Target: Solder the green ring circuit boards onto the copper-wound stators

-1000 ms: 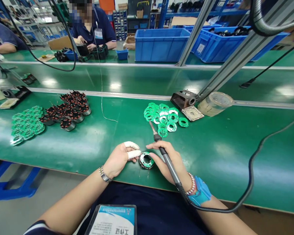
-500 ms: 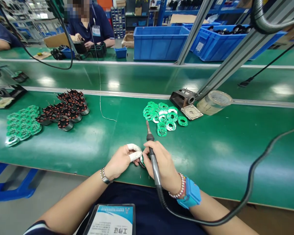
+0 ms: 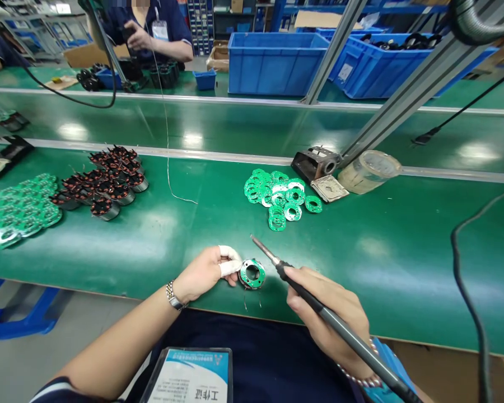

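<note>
1. Compared with half a second ago, the right hand has drawn back rightward from the ring-shaped circuit board; the soldering iron has swung over, its tip now pointing up and left. Across the way, a co-worker's hand has risen.
2. The right hand is curled closed around the iron's handle. The left hand is nearly closed, its white-covered thumb and forefinger pinching the board's left edge.
3. That board sits atop a wound stator near the front edge of the glossy green workbench, between the hands, two thin wires sticking out towards the person.
4. Also on this bench: loose ring boards, wound stators, panelled green boards and an iron stand beside a translucent tub with pale, cloudy walls.
5. On the far bench, a large blue crate hides its contents; the blue crate to its right holds black parts. A small blue bin stands left of them.
6. Shelving lines the room behind.
</note>
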### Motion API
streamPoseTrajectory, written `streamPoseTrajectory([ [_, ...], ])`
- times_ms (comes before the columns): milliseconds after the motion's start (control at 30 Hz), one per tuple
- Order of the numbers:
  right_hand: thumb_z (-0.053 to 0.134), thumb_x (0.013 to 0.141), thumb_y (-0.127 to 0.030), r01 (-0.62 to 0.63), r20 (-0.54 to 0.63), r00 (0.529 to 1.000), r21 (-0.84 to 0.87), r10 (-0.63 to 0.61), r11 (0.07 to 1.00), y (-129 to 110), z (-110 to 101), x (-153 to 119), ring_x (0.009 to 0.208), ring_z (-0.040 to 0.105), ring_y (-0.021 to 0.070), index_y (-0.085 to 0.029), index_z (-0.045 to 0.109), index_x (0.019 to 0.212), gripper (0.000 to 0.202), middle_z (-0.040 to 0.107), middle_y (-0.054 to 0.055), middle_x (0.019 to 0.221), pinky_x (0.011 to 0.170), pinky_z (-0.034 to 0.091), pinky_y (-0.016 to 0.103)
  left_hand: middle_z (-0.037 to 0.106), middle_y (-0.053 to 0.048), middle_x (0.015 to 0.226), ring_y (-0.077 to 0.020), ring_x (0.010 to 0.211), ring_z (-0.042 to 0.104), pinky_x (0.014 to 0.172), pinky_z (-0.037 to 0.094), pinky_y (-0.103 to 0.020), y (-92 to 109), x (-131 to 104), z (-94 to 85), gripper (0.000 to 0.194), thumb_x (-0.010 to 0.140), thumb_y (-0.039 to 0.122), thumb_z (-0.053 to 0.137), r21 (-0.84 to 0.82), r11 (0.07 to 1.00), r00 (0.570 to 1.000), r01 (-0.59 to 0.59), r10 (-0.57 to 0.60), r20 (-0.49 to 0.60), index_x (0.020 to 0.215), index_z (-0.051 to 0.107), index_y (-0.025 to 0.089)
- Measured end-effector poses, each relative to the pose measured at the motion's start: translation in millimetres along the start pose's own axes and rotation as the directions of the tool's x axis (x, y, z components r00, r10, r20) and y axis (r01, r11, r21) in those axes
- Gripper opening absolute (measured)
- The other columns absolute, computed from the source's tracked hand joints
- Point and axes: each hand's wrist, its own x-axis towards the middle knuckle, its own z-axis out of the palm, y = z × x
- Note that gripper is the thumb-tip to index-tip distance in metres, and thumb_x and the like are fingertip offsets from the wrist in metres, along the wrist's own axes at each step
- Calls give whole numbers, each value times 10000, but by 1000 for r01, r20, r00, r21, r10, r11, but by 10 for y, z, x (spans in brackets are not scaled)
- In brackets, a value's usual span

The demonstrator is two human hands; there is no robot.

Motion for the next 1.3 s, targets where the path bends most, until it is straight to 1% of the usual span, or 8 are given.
streamPoseTrajectory([
  [100,534,783,-101,10,-1,1000,43,-10,999,3,-59,-20,628,583,156,-191,599,1006,249,614,35,695,567,485,289,561,19,525,-86,489,537,533,439,-212,0,-1,-2,168,691,266,618,22,1000,1000,6,-6,-2,634,534,132],
  [233,516,774,-64,-88,28,996,122,85,989,-6,-72,-28,589,574,139,-189,637,899,214,621,26,659,537,481,269,556,23,518,-88,485,540,528,441,-213,-6,2,6,164,681,263,621,13,1000,1000,17,-16,-19,623,535,135],
  [533,536,776,-90,-121,48,992,120,116,985,15,-21,-26,603,593,145,-189,649,886,187,650,31,675,569,496,277,554,25,513,-87,478,536,516,445,-211,10,-1,24,151,660,250,628,11,1000,999,20,-19,-40,615,542,135],
  [833,525,787,-102,-122,40,992,108,119,987,-22,-54,-4,596,592,145,-184,648,866,168,639,29,662,534,492,267,555,25,508,-88,480,544,514,449,-208,-3,3,13,147,677,249,610,30,999,999,15,-14,-35,622,535,135],
  [1000,520,825,-143,-41,-4,999,83,41,996,62,-43,13,582,602,140,-205,590,997,196,631,14,662,571,507,272,564,21,520,-85,479,537,514,449,-211,0,-4,15,167,669,266,631,22,1000,999,11,-10,-37,629,537,134],
  [1067,501,841,-150,-26,47,999,62,24,998,123,3,59,603,617,134,-212,572,994,179,636,14,686,591,513,256,563,19,521,-87,480,537,515,449,-214,-4,3,22,175,669,273,635,25,1000,999,10,-9,-40,629,536,134],
  [1200,569,794,-169,-11,306,952,61,-9,998,234,118,180,929,616,178,-194,516,1047,259,637,90,1006,796,505,291,556,17,539,-98,495,540,539,457,-233,-15,6,16,181,709,298,604,92,995,999,-34,37,-28,658,537,138],
  [1300,584,783,-167,-44,409,912,58,17,997,277,171,221,906,615,171,-188,477,1105,339,622,89,1017,795,504,295,588,-10,643,-121,571,562,597,467,-260,-21,-64,-36,150,753,296,571,248,959,984,-135,159,-79,741,578,147],
])
